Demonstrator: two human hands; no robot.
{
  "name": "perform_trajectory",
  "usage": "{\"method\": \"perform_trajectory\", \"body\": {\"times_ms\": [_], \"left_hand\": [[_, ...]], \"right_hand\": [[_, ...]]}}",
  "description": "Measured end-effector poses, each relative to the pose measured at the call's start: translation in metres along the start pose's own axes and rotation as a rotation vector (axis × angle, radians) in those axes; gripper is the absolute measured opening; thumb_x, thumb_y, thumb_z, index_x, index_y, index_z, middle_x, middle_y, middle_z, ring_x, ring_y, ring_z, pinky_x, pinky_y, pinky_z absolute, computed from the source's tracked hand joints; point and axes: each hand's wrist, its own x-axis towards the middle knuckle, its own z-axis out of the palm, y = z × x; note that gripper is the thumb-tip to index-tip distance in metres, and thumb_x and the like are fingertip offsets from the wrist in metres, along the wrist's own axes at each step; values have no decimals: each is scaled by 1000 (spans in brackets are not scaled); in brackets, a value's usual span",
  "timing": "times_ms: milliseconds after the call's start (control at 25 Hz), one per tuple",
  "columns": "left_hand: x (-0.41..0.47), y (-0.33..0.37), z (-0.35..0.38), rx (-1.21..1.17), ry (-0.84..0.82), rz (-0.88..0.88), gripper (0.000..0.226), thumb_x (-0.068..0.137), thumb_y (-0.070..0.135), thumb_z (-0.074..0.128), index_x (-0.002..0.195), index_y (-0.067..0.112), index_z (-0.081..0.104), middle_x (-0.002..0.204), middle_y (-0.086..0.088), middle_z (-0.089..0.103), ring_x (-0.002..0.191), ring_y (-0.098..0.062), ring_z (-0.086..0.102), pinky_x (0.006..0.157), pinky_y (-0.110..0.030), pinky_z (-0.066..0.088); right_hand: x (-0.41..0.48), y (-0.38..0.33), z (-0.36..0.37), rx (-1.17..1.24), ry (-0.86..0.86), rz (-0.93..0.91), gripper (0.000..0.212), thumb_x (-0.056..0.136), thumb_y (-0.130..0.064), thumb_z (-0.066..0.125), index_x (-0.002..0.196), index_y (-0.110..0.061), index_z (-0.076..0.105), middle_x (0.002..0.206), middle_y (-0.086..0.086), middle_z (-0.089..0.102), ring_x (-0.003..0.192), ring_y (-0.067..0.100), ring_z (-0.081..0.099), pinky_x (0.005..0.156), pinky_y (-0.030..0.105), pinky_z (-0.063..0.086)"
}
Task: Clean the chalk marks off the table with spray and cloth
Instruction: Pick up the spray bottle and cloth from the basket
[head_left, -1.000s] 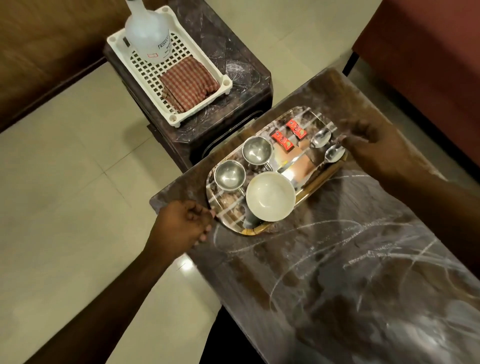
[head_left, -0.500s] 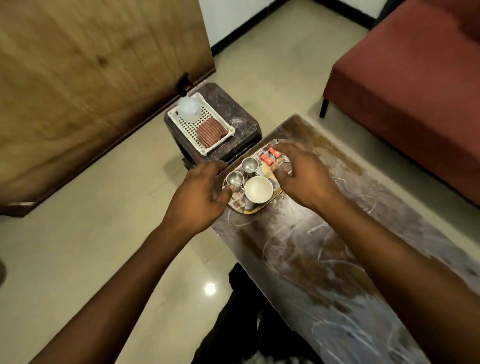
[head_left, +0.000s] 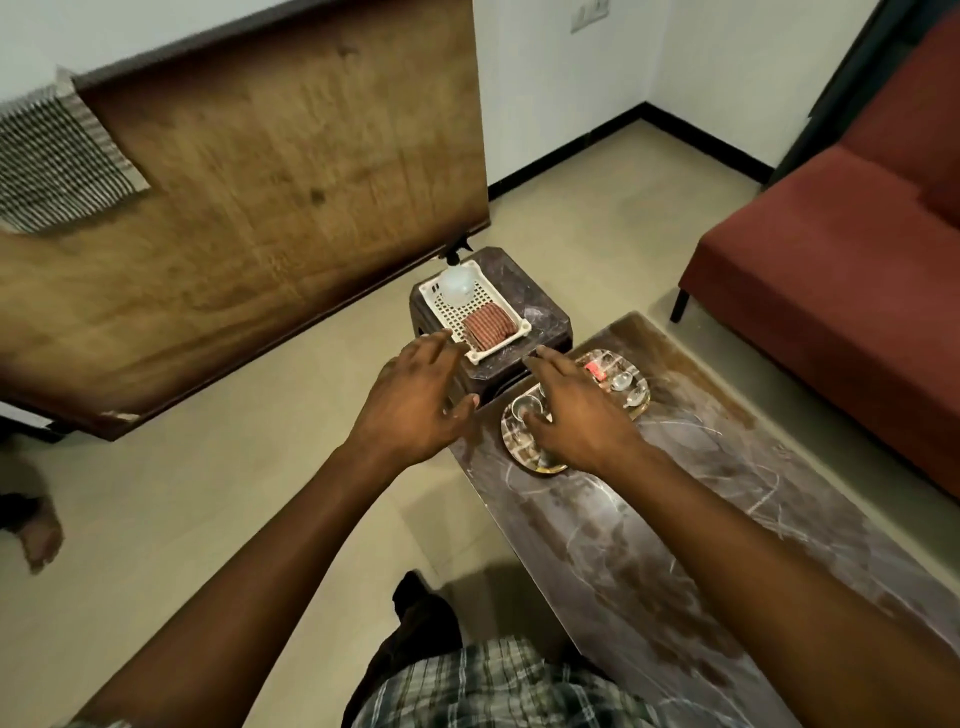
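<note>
Both hands were spread and held nothing: the left hand (head_left: 415, 405) hovered at frame centre over the floor beside the counter's (head_left: 675, 519) end; the right hand (head_left: 576, 415) hung over the steel tray (head_left: 524, 451), contact not determinable. Chalk marks (head_left: 701, 467) covered the counter, unwiped. The tray held small steel cups (head_left: 524, 405), two spoons (head_left: 626, 387) and a red packet (head_left: 595, 370). Above centre, a white basket (head_left: 485, 304) on a dark stool (head_left: 545, 325) held the spray bottle (head_left: 456, 286) and the folded cloth (head_left: 488, 325). Probable hazards: a hasty or uneven lift could tip the tray, spilling the cups and spoons; spraying with the tray in place would wet its contents and leave chalk beneath.
</note>
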Motion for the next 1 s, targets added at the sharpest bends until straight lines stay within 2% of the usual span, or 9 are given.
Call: {"method": "perform_trajectory", "body": {"times_ms": [240,480,680,760,920,1000], "left_hand": [[46,-121,-19,-9,-29,13,67,99,51,65,158,26,46,171,-4,43,155,-29,44,121,-51,44],[131,-198,-23,26,-137,167,68,99,48,66,157,21,47,167,-8,49,151,-31,48,118,-49,47],[241,-228,-2,-41,-220,269,76,98,44,70,162,17,40,165,-9,49,147,-34,51,113,-50,51],[283,-237,9,-118,-213,278,82,95,41,75,164,16,37,165,-10,48,148,-35,49,117,-50,48],[362,-259,42,-296,-261,177,103,92,42,81,171,15,21,176,-13,32,160,-33,36,128,-49,35],[394,-272,66,-372,-309,125,114,87,44,87,173,18,15,178,-11,28,162,-30,33,130,-47,34]], "right_hand": [[104,-48,49,-28,-74,112,68,99,-38,66,158,-15,41,168,7,37,147,33,46,112,46,48],[185,-70,85,32,-75,284,65,99,-36,66,155,-12,42,158,10,47,139,35,51,107,44,49],[263,-44,101,100,-55,406,64,101,-36,64,155,-13,41,156,13,50,132,34,57,105,47,54],[293,-27,104,118,-43,444,67,100,-35,65,158,-13,38,156,14,50,131,34,59,104,49,56],[347,14,113,182,-57,537,70,98,-36,68,158,-15,38,147,16,60,121,34,66,95,44,58],[369,35,120,194,-57,587,70,97,-37,70,156,-13,41,144,15,61,123,36,65,97,44,55]]}}
